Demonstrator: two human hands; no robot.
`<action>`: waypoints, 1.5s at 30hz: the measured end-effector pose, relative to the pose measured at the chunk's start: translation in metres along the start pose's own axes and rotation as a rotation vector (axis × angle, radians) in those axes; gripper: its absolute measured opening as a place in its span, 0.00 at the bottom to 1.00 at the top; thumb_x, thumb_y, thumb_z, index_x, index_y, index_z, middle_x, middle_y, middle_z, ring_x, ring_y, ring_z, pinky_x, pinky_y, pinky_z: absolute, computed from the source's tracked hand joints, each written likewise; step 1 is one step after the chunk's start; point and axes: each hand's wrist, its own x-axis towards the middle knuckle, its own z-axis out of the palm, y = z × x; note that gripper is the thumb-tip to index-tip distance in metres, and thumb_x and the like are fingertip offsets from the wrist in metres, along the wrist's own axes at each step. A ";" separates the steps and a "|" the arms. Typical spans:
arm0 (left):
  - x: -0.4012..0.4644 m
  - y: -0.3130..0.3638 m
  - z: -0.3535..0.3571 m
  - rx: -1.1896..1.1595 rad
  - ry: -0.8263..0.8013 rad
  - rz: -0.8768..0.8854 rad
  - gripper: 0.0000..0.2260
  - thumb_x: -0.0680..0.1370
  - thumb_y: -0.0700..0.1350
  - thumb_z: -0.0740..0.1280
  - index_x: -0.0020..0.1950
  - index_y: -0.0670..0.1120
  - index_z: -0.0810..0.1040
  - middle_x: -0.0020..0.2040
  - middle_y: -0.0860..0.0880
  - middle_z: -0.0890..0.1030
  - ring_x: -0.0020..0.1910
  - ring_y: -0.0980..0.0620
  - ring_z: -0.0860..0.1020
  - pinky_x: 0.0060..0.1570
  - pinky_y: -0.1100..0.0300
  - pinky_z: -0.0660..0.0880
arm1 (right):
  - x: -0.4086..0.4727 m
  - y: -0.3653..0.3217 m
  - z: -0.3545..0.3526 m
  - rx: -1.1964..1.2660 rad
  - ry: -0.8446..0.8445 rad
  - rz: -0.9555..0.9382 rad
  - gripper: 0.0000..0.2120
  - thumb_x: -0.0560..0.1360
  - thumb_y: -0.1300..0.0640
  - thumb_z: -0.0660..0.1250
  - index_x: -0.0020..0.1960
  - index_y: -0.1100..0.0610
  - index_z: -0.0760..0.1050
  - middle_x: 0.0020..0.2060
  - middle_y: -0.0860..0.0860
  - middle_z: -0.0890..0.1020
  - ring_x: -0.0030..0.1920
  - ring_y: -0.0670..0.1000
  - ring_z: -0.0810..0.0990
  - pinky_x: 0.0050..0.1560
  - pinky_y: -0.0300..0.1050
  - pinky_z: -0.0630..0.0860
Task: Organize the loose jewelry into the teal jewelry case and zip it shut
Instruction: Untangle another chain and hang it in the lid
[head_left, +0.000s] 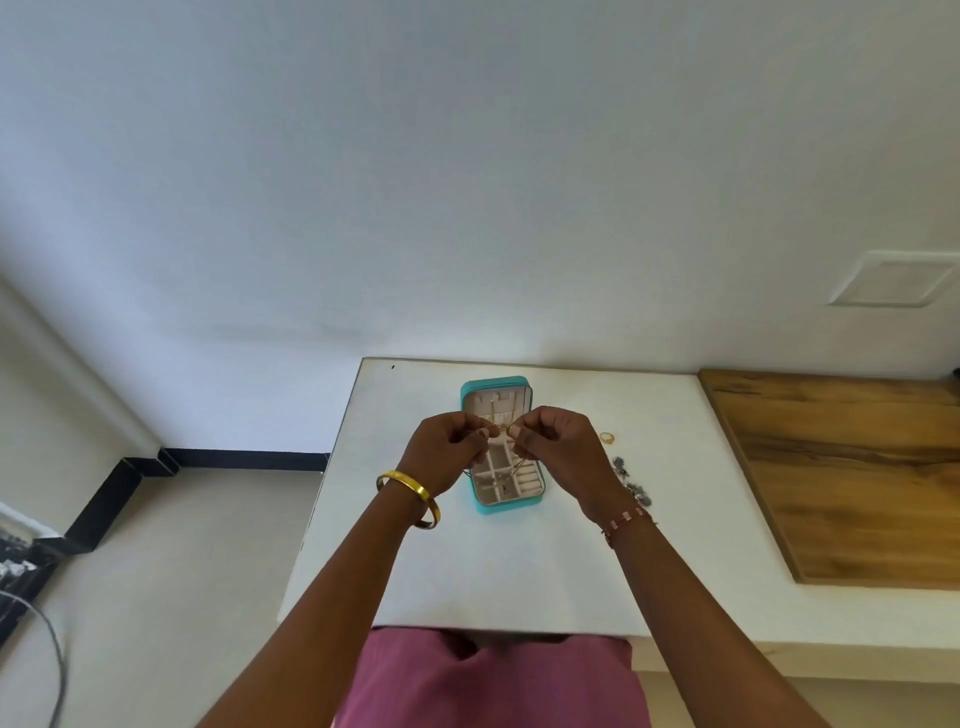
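— Two hands over the open case, then? Start at nine o'clock.

— Left hand, gold bangle on its wrist, fingers curled and pinching one end of a thin gold chain. The right hand pinches the other end the same way, so the chain hangs above the teal case, which lies at the middle of the white bench.

— How would that chain handle?

— Light, limp and quick to tangle, I'd judge. Hold it near the clasp, ends apart.

— And the case?

— Stiff shell, pale soft-looking lining, small square compartments and ring rolls.

— Anything at three o'clock?

— A gold ring, then a cluster of dark beaded pieces just beside the right wrist, and a wooden board beyond.
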 end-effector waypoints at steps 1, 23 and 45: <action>0.011 -0.005 0.002 0.032 0.023 0.009 0.09 0.77 0.40 0.62 0.54 0.39 0.78 0.41 0.47 0.78 0.35 0.56 0.74 0.40 0.67 0.73 | 0.012 0.006 0.003 -0.032 0.017 -0.006 0.03 0.73 0.64 0.67 0.41 0.59 0.76 0.34 0.53 0.79 0.32 0.43 0.77 0.39 0.37 0.74; 0.095 -0.061 0.037 0.339 0.562 0.293 0.06 0.71 0.42 0.69 0.45 0.43 0.83 0.38 0.44 0.81 0.37 0.48 0.76 0.39 0.51 0.77 | 0.111 0.096 0.038 -0.731 0.560 -0.615 0.07 0.73 0.56 0.63 0.42 0.59 0.76 0.42 0.57 0.77 0.45 0.51 0.69 0.45 0.44 0.68; 0.098 -0.074 0.035 0.369 0.552 0.240 0.09 0.69 0.42 0.72 0.48 0.42 0.82 0.49 0.41 0.81 0.48 0.43 0.78 0.44 0.54 0.76 | 0.119 0.101 0.041 -0.833 0.476 -0.713 0.09 0.73 0.55 0.62 0.43 0.60 0.78 0.52 0.60 0.79 0.58 0.54 0.69 0.61 0.50 0.69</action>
